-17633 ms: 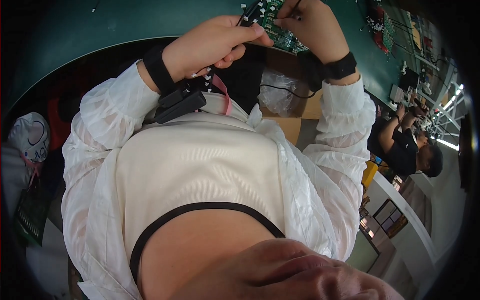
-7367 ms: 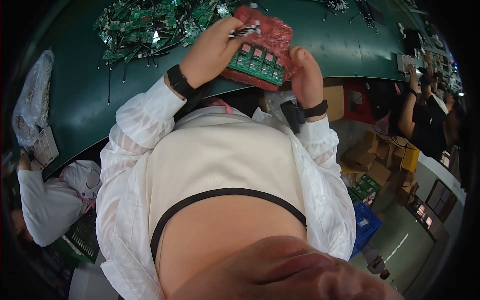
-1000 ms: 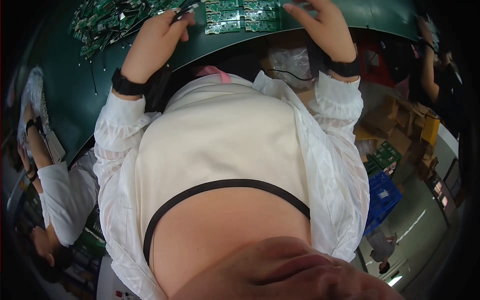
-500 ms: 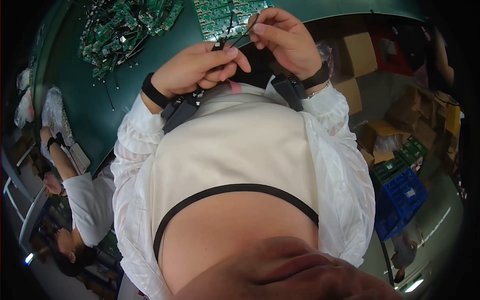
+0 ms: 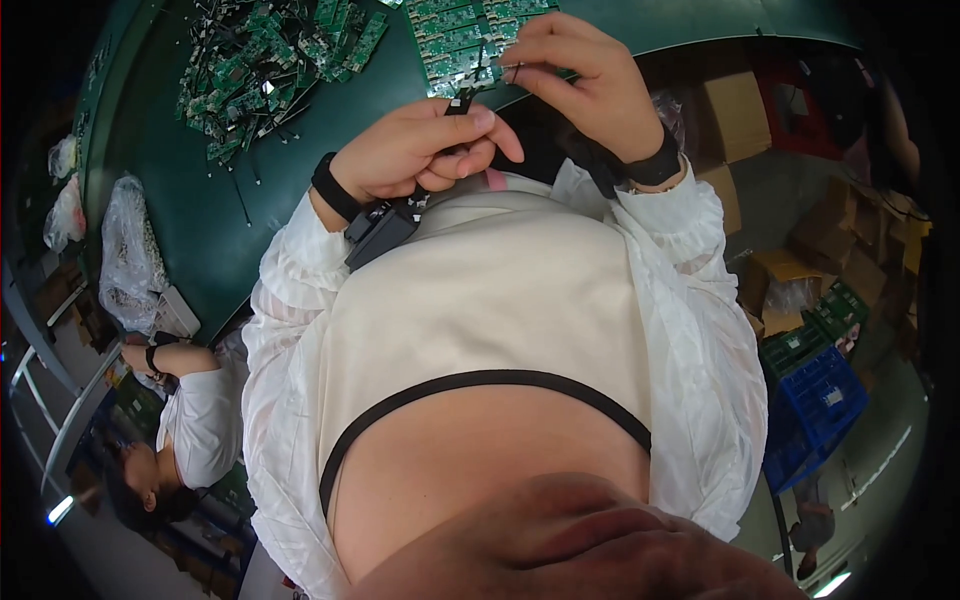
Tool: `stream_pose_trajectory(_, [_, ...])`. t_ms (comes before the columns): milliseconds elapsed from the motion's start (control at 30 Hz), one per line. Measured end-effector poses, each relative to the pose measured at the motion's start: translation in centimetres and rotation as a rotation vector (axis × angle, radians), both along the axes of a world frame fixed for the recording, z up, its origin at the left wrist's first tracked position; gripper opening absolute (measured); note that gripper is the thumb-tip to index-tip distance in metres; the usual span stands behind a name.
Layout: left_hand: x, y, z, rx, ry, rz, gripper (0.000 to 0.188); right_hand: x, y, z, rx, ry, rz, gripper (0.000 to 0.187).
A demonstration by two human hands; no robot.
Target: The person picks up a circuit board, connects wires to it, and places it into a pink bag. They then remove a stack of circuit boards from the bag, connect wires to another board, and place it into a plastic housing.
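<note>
My left hand (image 5: 425, 150) is closed round a small bundle of thin black cables (image 5: 459, 104) with white plug ends, which sticks up between thumb and fingers. To its right, my right hand (image 5: 590, 85) pinches a thin dark cable at its fingertips, by the near right edge of a panel of green circuit boards (image 5: 445, 48). That cable is small there, and its far end cannot be made out. The panel lies flat on the green table, just beyond both hands.
A heap of loose green boards with black cables (image 5: 265, 85) covers the table's far left. Clear plastic bags (image 5: 130, 250) lie at the left edge, near a co-worker in a white sleeve (image 5: 200, 420). Cardboard boxes (image 5: 738, 115) and a blue crate (image 5: 815, 405) stand on the right.
My right hand has turned palm-down and come lower, its fingertips now by the board panel. My left hand keeps its cables. The whole view has shifted slightly, and the co-worker's arm has dropped.
</note>
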State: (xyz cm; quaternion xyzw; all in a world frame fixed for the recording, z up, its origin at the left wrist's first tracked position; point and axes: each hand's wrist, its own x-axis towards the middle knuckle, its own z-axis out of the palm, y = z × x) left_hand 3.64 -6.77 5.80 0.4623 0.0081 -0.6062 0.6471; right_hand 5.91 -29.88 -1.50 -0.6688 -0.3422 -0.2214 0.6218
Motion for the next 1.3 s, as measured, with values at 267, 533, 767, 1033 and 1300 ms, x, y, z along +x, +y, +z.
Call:
stream_pose_trajectory(267, [0.4,0.8,-0.4,0.006,-0.081,0.304,0.035,-1.7,-1.2,7.3,-0.382,0.216,-0.263,0.016])
stream_pose_trajectory(533, [1.0,2.0,-1.4,-0.194,0.04,0.386,0.033,-0.4,-1.0,8.4,-0.482,0.084,-0.362,0.014])
stream_pose_trajectory(767, [1.2,3.1,-1.4,-0.158,0.037,0.563,0.025,2.0,-0.5,5.7,-0.272,-0.034,-0.279,0.014])
stream_pose_trajectory(1033, [1.1,1.8,-0.2,0.059,-0.151,0.533,0.022,0.1,1.2,10.4,-0.165,0.276,-0.313,0.019])
stream_pose_trajectory(1300, [1.7,1.3,-1.0,-0.122,0.012,0.559,0.022,0.6,2.6,4.3,0.498,0.828,0.417,0.022])
